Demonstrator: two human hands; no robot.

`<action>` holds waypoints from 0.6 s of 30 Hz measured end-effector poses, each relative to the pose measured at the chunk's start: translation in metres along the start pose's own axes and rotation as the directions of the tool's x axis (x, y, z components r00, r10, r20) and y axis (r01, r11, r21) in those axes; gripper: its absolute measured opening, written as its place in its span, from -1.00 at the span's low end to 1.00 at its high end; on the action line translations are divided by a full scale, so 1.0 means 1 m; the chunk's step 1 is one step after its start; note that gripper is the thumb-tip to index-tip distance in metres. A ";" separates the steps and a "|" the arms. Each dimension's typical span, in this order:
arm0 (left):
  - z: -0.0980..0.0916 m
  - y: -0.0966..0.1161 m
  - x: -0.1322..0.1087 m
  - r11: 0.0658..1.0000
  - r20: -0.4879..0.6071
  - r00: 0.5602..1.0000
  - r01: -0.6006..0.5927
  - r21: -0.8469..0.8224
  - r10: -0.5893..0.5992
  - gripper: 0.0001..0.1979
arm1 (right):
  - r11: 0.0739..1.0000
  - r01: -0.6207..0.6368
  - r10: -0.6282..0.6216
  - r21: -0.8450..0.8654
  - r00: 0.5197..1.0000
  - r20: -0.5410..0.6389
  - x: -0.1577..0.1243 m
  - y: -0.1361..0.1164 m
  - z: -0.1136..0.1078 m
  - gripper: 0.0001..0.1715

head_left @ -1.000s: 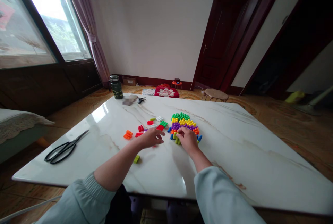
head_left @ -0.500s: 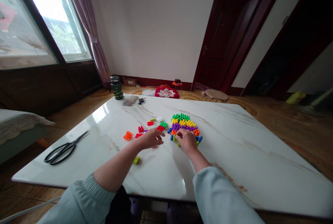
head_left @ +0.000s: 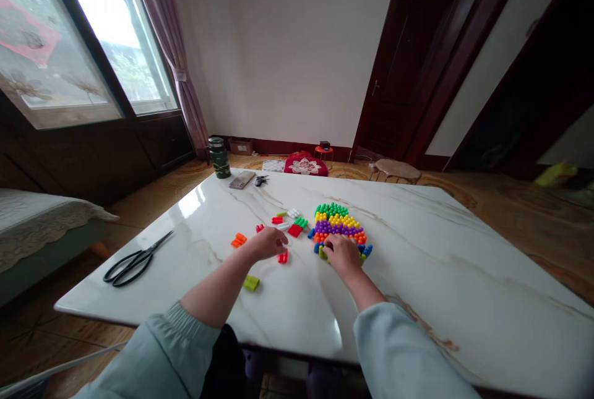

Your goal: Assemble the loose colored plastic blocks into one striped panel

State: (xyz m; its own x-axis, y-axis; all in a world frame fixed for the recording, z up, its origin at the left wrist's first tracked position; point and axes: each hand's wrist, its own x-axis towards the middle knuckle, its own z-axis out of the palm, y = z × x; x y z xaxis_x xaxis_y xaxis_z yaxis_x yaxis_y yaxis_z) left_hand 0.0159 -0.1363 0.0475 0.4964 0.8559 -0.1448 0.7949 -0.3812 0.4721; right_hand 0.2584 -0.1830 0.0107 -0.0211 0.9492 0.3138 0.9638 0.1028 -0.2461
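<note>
A block build of bullet-shaped plastic pieces (head_left: pixel 341 225) lies on the white marbled table (head_left: pixel 408 318), in green, yellow, purple, orange, blue and lime bands. At its near edge my right hand (head_left: pixel 344 255) has its fingers closed on a lime-green block (head_left: pixel 322 253). My left hand (head_left: pixel 268 243) hovers to the left among the loose blocks, fingers curled together; what they hold, if anything, is hidden. Close to it are red blocks (head_left: pixel 283 257), a flat red block (head_left: pixel 294 231), green blocks (head_left: pixel 301 223) and orange blocks (head_left: pixel 239 240). A lime block (head_left: pixel 251 283) lies nearer me.
Black-handled scissors (head_left: pixel 138 259) lie at the table's left side. At the far left corner are a camouflage flask (head_left: pixel 219 158), a phone (head_left: pixel 242 180) and keys (head_left: pixel 262 180). A round stool (head_left: pixel 396 170) stands beyond the table.
My left hand's fingers have drawn together from a spread pose, and the red blocks beside it show more. My right hand stays at the build's near edge. The view has shifted slightly left.
</note>
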 end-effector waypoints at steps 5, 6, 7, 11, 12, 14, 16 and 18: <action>-0.020 -0.011 -0.017 0.977 0.133 0.981 0.121 0.174 -0.145 -0.76 | 1.000 0.002 -0.002 -0.031 1.000 -0.020 0.000 0.001 -0.006 -0.89; -0.024 -0.012 -0.022 0.970 0.170 0.971 0.131 0.204 -0.167 -0.73 | 1.000 0.004 -0.005 -0.027 0.999 -0.035 0.000 0.001 -0.008 -0.87; -0.026 -0.013 -0.027 0.961 0.202 0.962 0.132 0.242 -0.183 -0.69 | 1.000 0.008 -0.009 -0.018 0.999 -0.052 0.000 0.000 -0.009 -0.87; -0.019 -0.018 -0.044 0.929 0.238 0.949 0.112 0.353 -0.205 -0.56 | 0.998 0.043 -0.037 0.051 0.993 -0.112 -0.001 -0.005 -0.018 -0.84; -0.014 -0.021 -0.047 0.926 0.230 0.950 0.119 0.358 -0.212 -0.55 | 0.996 0.056 -0.047 0.070 0.992 -0.121 -0.002 -0.007 -0.020 -0.83; -0.001 -0.028 -0.051 0.928 0.186 0.959 0.138 0.346 -0.212 -0.59 | 0.991 0.088 -0.074 0.106 0.989 -0.128 -0.004 -0.012 -0.023 -0.81; 0.011 -0.035 -0.053 0.935 0.134 0.972 0.141 0.326 -0.194 -0.63 | 0.985 0.111 -0.095 0.135 0.988 -0.120 -0.006 -0.016 -0.026 -0.81; 0.018 -0.040 -0.055 0.950 0.102 0.982 0.126 0.285 -0.160 -0.66 | 0.980 0.122 -0.105 0.160 0.988 -0.110 -0.008 -0.020 -0.029 -0.82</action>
State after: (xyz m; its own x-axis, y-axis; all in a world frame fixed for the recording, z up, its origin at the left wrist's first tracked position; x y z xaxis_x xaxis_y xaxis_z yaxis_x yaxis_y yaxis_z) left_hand -0.0368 -0.1742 0.0215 0.3955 0.8658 -0.3065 0.9171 -0.3545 0.1822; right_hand 0.2470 -0.2009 0.0398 -0.0932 0.8948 0.4366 0.8989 0.2641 -0.3495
